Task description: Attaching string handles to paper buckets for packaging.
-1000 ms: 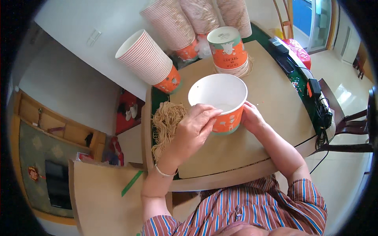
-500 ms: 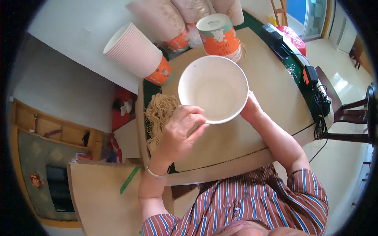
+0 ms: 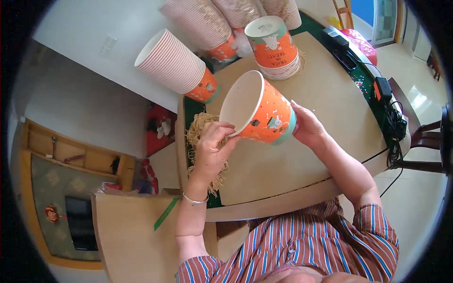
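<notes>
Between my hands, above the table, is an orange paper bucket (image 3: 273, 115) with a white inside and a green base band. It is tilted, its mouth facing left and its base to the right. My left hand (image 3: 214, 144) pinches the rim at the lower left. My right hand (image 3: 307, 125) is closed against the green base; some of its fingers are hidden behind it. Close by my left hand lies a heap of beige cords (image 3: 200, 129). Beyond the held bucket, a stack of similar buckets (image 3: 273, 52) stands upside down, with pale cord around its lower part.
A tall nested stack of buckets (image 3: 177, 66) leans at the back left. More stacks in clear plastic (image 3: 203, 23) stand behind. Black power adapters (image 3: 383, 89) and tangled cables (image 3: 395, 132) lie along the right table edge. A cardboard box (image 3: 132, 236) is at the lower left.
The bucket has turned from showing its open mouth to showing its orange printed side, mouth now leftward. My right hand has shifted to its base. The whole view has moved slightly.
</notes>
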`<act>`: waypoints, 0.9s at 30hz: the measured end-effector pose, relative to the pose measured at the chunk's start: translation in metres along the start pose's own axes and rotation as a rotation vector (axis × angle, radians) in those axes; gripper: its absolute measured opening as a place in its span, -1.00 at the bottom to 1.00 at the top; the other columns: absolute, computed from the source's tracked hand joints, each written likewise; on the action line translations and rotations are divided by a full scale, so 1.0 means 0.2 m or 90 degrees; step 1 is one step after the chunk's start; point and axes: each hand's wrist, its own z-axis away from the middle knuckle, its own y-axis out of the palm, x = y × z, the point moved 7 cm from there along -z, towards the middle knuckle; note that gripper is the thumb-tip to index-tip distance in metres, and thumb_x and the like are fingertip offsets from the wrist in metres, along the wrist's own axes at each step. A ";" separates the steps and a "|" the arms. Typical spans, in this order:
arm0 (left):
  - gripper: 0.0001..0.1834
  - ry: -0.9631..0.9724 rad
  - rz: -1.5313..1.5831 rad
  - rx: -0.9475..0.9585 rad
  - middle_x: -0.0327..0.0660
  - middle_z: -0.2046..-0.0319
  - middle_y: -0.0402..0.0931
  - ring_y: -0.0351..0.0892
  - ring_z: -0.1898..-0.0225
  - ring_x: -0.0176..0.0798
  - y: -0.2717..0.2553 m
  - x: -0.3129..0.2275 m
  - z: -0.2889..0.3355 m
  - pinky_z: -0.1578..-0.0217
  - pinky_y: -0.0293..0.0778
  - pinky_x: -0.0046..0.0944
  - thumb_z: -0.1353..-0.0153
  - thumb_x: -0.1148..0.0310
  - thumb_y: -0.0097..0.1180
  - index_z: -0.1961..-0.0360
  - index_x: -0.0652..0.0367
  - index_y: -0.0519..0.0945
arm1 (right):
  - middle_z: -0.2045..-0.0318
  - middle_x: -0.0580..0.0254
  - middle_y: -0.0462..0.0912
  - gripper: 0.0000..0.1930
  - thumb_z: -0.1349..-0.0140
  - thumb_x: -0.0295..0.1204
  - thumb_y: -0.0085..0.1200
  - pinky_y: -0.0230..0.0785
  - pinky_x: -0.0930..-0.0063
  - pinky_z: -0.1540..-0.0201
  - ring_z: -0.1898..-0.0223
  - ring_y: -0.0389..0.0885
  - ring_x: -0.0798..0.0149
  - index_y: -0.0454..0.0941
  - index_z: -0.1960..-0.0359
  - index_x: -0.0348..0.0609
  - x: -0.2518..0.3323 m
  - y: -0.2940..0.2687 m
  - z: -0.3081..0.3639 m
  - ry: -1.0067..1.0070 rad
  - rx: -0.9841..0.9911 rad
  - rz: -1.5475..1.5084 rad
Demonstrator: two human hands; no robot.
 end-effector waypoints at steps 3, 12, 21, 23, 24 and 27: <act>-0.83 0.048 -0.100 -0.014 -0.18 0.24 0.59 0.53 0.18 -0.15 -0.01 -0.07 -0.02 0.13 0.45 -0.23 -0.07 0.57 0.30 0.29 0.26 0.60 | 0.33 0.40 0.67 -0.79 -0.43 -0.29 0.00 0.44 0.76 0.48 0.42 0.61 0.57 0.52 0.09 -0.14 -0.01 0.01 0.01 -0.011 -0.158 0.007; -0.84 -0.095 0.082 -0.046 -0.20 0.32 0.53 0.53 0.24 -0.27 0.01 -0.01 -0.06 0.16 0.44 -0.34 -0.22 0.53 0.24 0.17 0.29 0.60 | 0.43 0.44 0.65 -0.81 -0.37 -0.26 0.08 0.25 0.84 0.64 0.55 0.54 0.61 0.54 0.17 -0.11 -0.01 0.04 0.03 -0.035 -0.186 0.031; -0.83 -0.191 0.282 -0.055 -0.35 0.27 0.53 0.46 0.24 -0.54 0.05 0.05 -0.07 0.15 0.43 -0.49 -0.35 0.45 0.13 0.10 0.32 0.59 | 0.40 0.37 0.64 -0.82 -0.37 -0.32 0.07 0.50 0.59 0.40 0.46 0.60 0.48 0.53 0.19 -0.16 -0.01 0.10 0.06 -0.047 -0.177 0.032; -0.83 -0.216 0.365 -0.053 -0.35 0.25 0.55 0.48 0.24 -0.54 0.06 0.07 -0.08 0.13 0.43 -0.49 -0.37 0.44 0.10 0.10 0.32 0.58 | 0.41 0.38 0.62 -0.83 -0.38 -0.32 0.04 0.48 0.59 0.43 0.47 0.58 0.48 0.53 0.21 -0.16 -0.01 0.10 0.07 -0.050 -0.202 0.027; -0.83 -0.214 0.363 -0.053 -0.35 0.25 0.55 0.48 0.24 -0.54 0.06 0.07 -0.09 0.13 0.43 -0.49 -0.37 0.44 0.10 0.10 0.32 0.58 | 0.41 0.38 0.62 -0.83 -0.38 -0.32 0.04 0.48 0.59 0.43 0.47 0.58 0.48 0.53 0.21 -0.16 -0.01 0.10 0.07 -0.051 -0.199 0.026; -0.80 -0.246 0.458 -0.022 -0.34 0.23 0.57 0.50 0.20 -0.54 0.07 0.08 -0.12 0.10 0.44 -0.48 -0.39 0.42 0.08 0.08 0.33 0.57 | 0.43 0.40 0.61 -0.82 -0.38 -0.31 0.03 0.44 0.61 0.45 0.50 0.56 0.49 0.52 0.23 -0.16 -0.03 0.08 0.06 -0.030 -0.184 0.028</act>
